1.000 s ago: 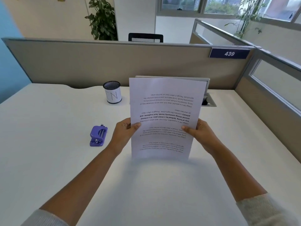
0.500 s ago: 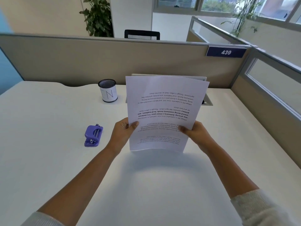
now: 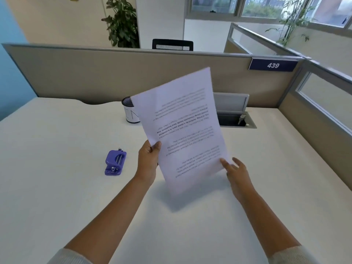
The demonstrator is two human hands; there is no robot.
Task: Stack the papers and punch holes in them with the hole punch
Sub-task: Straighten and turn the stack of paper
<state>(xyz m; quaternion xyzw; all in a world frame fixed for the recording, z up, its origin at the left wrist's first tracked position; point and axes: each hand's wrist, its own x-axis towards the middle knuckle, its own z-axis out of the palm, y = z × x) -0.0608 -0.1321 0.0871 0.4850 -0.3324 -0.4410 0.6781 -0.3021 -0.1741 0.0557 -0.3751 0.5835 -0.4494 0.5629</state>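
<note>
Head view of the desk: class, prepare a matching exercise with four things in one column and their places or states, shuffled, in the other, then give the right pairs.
Things:
1. papers
2. hole punch
3. pen cup
4. right hand

States:
A. lies on the desk, left of the left hand, untouched
B. open, fingers loose by the sheets' lower right corner
C. stands at the back of the desk, partly hidden by the sheets
D. held tilted above the desk, pinched by the left hand

Pairs: 1-D, 2-A, 3-C, 4-B
</note>
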